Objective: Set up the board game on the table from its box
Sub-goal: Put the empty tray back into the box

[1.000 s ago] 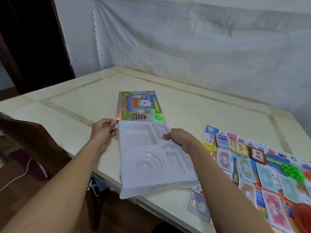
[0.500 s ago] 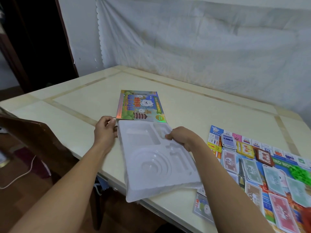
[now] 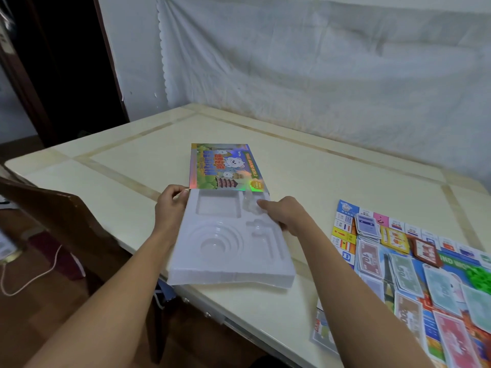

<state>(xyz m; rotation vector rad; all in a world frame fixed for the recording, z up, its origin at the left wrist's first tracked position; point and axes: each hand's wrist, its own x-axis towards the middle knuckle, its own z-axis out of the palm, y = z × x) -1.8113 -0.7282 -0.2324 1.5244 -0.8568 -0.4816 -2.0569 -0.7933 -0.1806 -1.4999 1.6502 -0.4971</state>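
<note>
White plastic insert tray (image 3: pixel 228 243) against the game box (image 3: pixel 225 167)

The tray, moulded with empty recesses, meets the colourful holographic box's near edge; the game board (image 3: pixel 414 274), covered with paper money and cards, lies flat well right of the box.

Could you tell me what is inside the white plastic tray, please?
The white plastic tray shows only bare moulded compartments: a rectangular one, a round stepped one and narrow slots. No pieces are visible in them. The right hand covers part of its far right edge.

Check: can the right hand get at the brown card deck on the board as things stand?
Probably yes. The right hand holds the plastic tray, so it must let go first; bare table lies between it and the brown deck.
</note>
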